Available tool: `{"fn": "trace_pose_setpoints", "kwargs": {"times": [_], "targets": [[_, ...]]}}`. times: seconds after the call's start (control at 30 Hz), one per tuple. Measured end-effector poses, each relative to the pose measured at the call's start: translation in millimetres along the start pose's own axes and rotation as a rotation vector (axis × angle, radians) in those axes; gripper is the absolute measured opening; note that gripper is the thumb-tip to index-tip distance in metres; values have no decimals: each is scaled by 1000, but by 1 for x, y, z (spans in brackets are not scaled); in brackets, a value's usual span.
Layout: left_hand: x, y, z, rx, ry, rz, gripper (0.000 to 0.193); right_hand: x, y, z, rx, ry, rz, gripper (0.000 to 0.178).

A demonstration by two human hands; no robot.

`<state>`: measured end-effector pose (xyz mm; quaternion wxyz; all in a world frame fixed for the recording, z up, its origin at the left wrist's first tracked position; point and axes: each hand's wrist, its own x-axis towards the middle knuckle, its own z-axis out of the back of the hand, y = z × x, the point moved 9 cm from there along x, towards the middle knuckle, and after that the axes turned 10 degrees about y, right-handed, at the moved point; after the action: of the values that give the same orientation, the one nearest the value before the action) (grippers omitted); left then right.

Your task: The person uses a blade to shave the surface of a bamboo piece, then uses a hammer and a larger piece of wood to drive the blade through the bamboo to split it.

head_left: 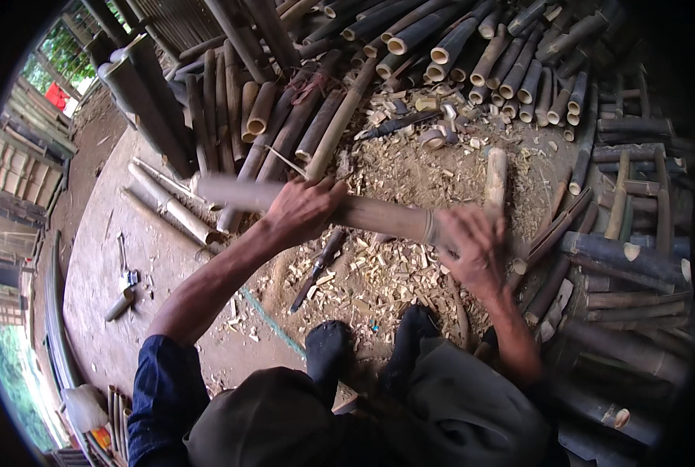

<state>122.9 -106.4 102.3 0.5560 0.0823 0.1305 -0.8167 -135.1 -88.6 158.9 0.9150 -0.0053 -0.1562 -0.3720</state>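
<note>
A thick brown bamboo pole [382, 216] runs crosswise in front of me, its left end smeared by motion. My left hand [307, 208] is closed over its middle. Farther right, my right hand [474, 243] wraps over the pole close to a node; it is slightly blurred, and its thumb side is partly hidden. Below the pole, a long-bladed knife [316, 271] with a dark handle lies among pale wood chips [394, 280]. Beyond my right hand stands a pale, peeled piece of wood [495, 177].
Cut bamboo tubes [441, 54] are heaped at the back, and more bamboo [628, 257] is stacked on the right. A second dark blade [400, 124] lies on the chips. Thin poles [172, 204] and a small tool [120, 305] lie to the left. My feet [328, 346] are below.
</note>
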Motion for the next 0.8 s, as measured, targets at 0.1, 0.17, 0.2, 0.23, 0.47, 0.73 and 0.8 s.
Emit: {"fn": "trace_pose_setpoints", "kwargs": {"times": [0.1,0.17,0.2,0.23,0.47,0.73,0.8], "targets": [[-8,13,-8,-434,42,135,54,-3,-53,32,78,-371,-311,43],[0,13,-10,-823,-61,48,70,-19,-85,-21,326,-123,-511,41],[7,6,-16,-965,-64,45,67,-29,-89,-47,343,27,-582,42],[6,1,-20,-1095,-73,67,64,-27,-71,-70,199,213,-563,43],[9,-109,-119,-1800,-166,91,54,-41,-106,-214,138,491,-517,94],[-22,-182,-244,-2172,-93,9,61,-17,-86,-209,242,638,-451,91],[-18,-186,-251,-2071,-3,66,61,-27,-89,-211,197,613,-470,94]]}}
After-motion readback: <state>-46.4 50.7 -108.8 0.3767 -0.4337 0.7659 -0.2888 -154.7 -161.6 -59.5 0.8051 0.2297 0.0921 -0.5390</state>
